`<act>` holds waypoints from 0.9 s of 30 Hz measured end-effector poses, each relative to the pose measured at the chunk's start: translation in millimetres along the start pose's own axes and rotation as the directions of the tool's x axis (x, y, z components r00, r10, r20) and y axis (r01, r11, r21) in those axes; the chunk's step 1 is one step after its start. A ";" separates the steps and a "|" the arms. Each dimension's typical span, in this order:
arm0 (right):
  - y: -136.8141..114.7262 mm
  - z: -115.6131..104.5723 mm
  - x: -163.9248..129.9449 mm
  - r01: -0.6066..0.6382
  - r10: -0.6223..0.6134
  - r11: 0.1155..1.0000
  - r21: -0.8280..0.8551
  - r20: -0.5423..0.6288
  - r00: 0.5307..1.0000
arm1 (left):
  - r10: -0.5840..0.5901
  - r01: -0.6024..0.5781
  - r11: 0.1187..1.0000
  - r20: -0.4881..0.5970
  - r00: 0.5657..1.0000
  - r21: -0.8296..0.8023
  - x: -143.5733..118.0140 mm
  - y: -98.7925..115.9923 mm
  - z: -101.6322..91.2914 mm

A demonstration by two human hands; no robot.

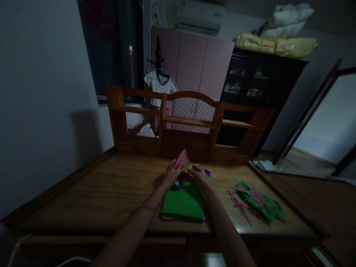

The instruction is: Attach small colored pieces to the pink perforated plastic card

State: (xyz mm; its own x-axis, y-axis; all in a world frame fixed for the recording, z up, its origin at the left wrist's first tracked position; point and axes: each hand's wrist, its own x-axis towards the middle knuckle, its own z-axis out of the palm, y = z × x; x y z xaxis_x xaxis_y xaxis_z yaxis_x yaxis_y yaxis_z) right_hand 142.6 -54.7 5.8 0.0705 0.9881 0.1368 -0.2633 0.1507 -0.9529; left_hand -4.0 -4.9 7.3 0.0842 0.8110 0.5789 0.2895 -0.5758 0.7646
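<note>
"Pink sheet point(182, 158): where is it, seen from the fingers?"

"Just above those of the left hand point(170, 172), over the far end of the green stack point(182, 204). They are pinched on its lower part."

"And its long axis?"

"It slants upward and away from the stack, narrowing to a pointed corner at the top. An edge with a row of dark marks runs down its right side, towards the right hand point(199, 175)."

"Which hand is nearer?"

"The left, since it touches the sheet. The right is just beside, at the stack's far right corner, its fingers bent towards a small green piece point(189, 166). Whether they grasp that or merely touch it, I can't tell."

"What else is close?"

"One purple piece point(177, 185) sits on the stack, towards its far left corner. Several coloured pieces point(207, 172) are on the counter point(111, 185) past the far right corner, partly hidden by the right hand. Green and pink strips point(256, 202) lie heaped well apart, to the stack's right."
</note>
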 end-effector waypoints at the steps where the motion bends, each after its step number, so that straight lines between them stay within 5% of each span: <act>1: -0.2 0.2 -0.1 0.001 -0.001 1.000 0.001 0.002 1.000 | 0.022 -0.022 1.000 0.003 1.000 0.015 -0.1 0.0 -0.2; 13: -3.6 4.3 -2.9 -0.012 0.012 1.000 0.021 -0.025 1.000 | 0.126 -0.126 0.992 0.071 0.989 -0.015 2.9 -3.7 -0.2; 27: -4.4 3.4 -1.6 0.023 -0.021 0.999 0.041 -0.043 0.999 | 0.046 -0.041 0.998 0.109 0.993 -0.046 2.8 -7.6 1.1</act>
State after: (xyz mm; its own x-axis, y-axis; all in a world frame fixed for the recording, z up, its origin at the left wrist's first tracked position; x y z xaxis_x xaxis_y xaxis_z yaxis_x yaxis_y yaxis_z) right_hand 140.4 -56.8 10.7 0.1173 0.9824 0.1455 -0.3005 0.1748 -0.9376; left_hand -4.9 1.9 2.8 0.2007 0.7901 0.5792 0.2420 -0.6129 0.7522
